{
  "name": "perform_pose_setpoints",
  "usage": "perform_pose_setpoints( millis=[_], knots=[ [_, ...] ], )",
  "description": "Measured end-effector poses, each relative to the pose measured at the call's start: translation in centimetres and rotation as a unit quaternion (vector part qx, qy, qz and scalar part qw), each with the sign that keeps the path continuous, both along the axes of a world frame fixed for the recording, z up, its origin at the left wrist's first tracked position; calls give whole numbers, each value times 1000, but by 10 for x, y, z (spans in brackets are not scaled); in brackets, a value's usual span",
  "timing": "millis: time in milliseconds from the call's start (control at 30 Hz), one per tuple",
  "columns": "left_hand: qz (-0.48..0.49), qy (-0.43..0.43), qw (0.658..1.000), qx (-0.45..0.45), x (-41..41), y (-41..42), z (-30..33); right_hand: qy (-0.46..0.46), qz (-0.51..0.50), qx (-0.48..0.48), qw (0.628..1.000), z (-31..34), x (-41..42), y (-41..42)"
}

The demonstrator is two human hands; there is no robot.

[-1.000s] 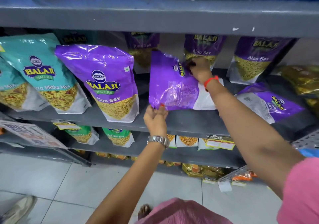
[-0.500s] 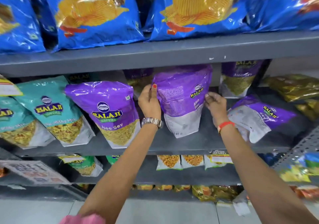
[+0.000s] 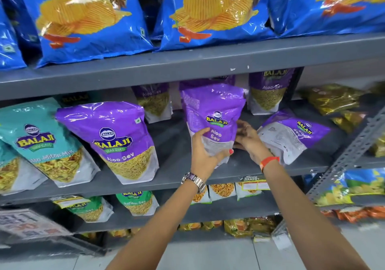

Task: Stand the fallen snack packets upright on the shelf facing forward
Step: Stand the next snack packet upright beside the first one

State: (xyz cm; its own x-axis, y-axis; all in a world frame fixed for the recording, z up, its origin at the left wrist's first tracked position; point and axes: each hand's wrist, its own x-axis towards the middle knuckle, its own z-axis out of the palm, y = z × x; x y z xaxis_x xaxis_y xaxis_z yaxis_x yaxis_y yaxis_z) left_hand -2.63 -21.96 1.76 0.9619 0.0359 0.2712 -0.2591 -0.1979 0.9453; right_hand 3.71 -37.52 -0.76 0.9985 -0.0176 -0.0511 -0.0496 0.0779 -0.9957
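Observation:
A purple Aloo Sev packet (image 3: 212,111) stands upright on the middle grey shelf (image 3: 173,144), its side label turned toward me. My left hand (image 3: 205,151) grips its lower left part, thumb across the white base. My right hand (image 3: 249,139) holds its lower right edge. To the right a second purple packet (image 3: 291,133) lies fallen on its side, back label showing. Another purple Aloo Sev packet (image 3: 116,138) stands upright facing forward on the left.
Teal mix packets (image 3: 39,142) fill the shelf's left end. More purple packets (image 3: 268,90) stand at the back. Gold packets (image 3: 333,99) lie at the right. Blue chip bags (image 3: 208,9) sit on the shelf above. A perforated metal upright (image 3: 352,153) slants at right.
The packet went from lying sideways to standing upright. Both hands slid down from its upper sides to its base, and my view rose toward the upper shelf.

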Motion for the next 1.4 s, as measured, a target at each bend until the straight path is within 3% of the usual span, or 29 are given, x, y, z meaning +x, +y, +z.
perform_pose_setpoints(
  millis=[167, 300, 467, 667, 767, 867, 1033, 1200, 1400],
  knots=[
    [-23, 26, 998, -59, 4, 2, -7, 31, 12, -82, 996, -3, -8, 26],
    [32, 20, 993, -109, 19, 16, -10, 18, 45, -100, 994, -9, -5, 38],
    [27, 107, 973, -202, 39, 47, -16, 17, -8, -71, 997, -8, 9, 33],
    [25, 171, 960, -219, 67, 67, -5, 23, 4, 42, 999, 2, 19, 29],
    [80, 184, 951, -234, 76, 71, -9, 12, 49, 34, 998, 2, 15, 30],
    [112, 182, 956, -203, 75, 71, -14, 21, 32, 35, 999, -4, 14, 31],
    [72, 225, 957, -170, 70, 65, -28, 28, 24, 48, 998, -9, 10, 37],
    [55, 155, 970, -181, 59, 55, -38, 29, 14, 42, 999, -2, -1, 43],
    [43, 138, 966, -215, 37, 54, -47, 21, -16, 58, 998, -14, -31, 46]
  ],
)
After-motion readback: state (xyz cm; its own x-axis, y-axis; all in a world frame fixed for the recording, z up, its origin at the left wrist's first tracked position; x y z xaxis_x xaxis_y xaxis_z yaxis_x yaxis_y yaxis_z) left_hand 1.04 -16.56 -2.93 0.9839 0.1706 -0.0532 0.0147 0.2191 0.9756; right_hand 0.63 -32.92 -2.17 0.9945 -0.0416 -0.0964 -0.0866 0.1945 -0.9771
